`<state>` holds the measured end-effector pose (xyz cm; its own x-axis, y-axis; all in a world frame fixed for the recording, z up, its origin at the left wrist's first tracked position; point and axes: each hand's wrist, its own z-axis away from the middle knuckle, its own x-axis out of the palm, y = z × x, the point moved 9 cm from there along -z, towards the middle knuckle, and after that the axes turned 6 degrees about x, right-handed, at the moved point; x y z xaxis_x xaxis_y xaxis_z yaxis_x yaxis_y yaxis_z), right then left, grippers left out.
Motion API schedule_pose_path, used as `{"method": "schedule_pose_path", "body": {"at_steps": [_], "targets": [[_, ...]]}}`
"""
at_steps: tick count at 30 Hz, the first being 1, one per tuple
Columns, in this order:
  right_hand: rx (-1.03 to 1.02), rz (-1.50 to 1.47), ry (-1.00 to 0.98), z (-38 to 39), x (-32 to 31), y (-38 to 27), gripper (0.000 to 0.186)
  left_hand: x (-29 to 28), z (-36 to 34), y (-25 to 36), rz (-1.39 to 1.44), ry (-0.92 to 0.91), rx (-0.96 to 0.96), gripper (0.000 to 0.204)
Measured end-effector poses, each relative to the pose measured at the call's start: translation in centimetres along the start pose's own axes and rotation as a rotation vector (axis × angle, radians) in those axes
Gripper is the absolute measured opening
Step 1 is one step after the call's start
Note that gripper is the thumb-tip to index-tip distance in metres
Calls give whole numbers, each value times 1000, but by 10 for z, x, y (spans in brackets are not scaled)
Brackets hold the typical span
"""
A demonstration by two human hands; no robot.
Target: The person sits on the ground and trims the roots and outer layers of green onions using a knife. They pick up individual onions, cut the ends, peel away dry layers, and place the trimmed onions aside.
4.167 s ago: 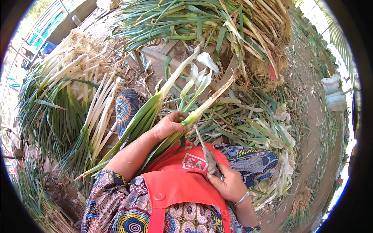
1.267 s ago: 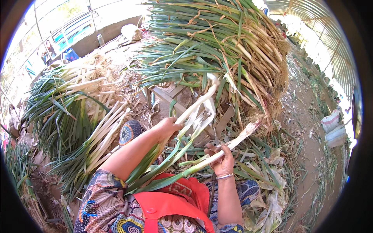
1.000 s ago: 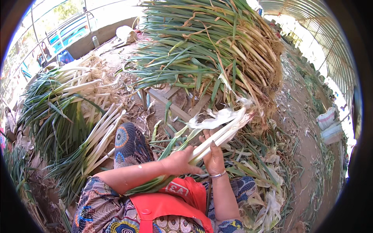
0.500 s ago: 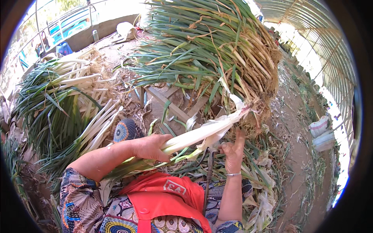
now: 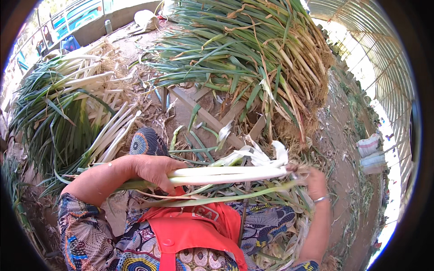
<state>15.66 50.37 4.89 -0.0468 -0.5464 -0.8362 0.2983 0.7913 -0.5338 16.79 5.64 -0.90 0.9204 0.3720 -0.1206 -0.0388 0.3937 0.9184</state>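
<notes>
My left hand (image 5: 156, 172) is wrapped round a small bunch of green onions (image 5: 230, 175), held level across my lap. Their white stalks point right and the green tops run back under my left forearm. At the root end, my right hand (image 5: 315, 184), with a bracelet at the wrist, is closed on a loose outer leaf (image 5: 253, 195) that hangs away below the stalks; its fingers are partly blurred. Peeled white skin (image 5: 271, 155) curls up behind the stalks near the roots.
Untrimmed green onions (image 5: 235, 58) form a big heap ahead, over a wooden frame (image 5: 201, 112). Cleaned ones lie in a pile (image 5: 68, 113) at left. Stripped leaves litter the ground round my legs. White sacks (image 5: 371, 154) lie at far right, below a curved ribbed roof.
My right hand has moved right and closed at the root end, pulling an outer leaf away. The onions have swung from slanting up to nearly level, and the left hand has shifted slightly left.
</notes>
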Motion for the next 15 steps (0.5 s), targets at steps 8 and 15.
{"method": "schedule_pose_path", "body": {"at_steps": [8,15], "targets": [[607,864,621,102,-269,361,23,-7,17,-31,117,-30,-4,70],[178,-437,114,48,-30,24,72,9,-19,-26,204,-150,-11,72]]}}
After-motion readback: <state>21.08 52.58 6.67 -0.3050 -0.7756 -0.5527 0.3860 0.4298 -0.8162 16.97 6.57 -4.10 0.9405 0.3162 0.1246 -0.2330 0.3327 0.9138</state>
